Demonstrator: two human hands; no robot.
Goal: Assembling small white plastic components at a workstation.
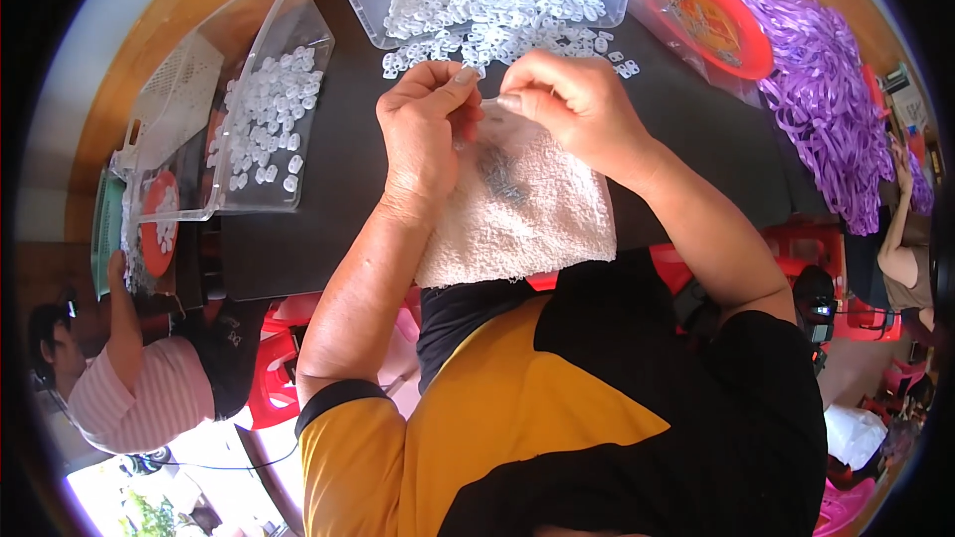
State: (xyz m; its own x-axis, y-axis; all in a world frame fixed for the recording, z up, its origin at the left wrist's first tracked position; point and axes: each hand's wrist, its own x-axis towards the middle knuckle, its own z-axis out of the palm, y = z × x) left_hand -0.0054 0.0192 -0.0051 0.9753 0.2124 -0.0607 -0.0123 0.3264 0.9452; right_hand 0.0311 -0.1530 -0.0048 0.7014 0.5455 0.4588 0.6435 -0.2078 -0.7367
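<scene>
My left hand (426, 124) is closed in a pinch, thumb against the fingers, above the left edge of a cream terry cloth (567, 224). Close by, my right hand (582, 109) is also pinched over the cloth's far edge. Whatever sits between the fingertips of either hand is too small to make out. A little heap of thin grey metal pieces (503, 179) rests on the cloth between my wrists. Just beyond my hands, small white plastic pieces (517, 42) spill from a clear plastic bin (363, 0) onto the dark table (686, 154).
On the left stands another clear bin (261, 197) of white pieces. At the far right, a red plate (748, 30) holds small metal parts beside a big pile of purple ribbon straps (826, 99). One person (149, 378) sits at left; another person's arm (895, 209) shows at right.
</scene>
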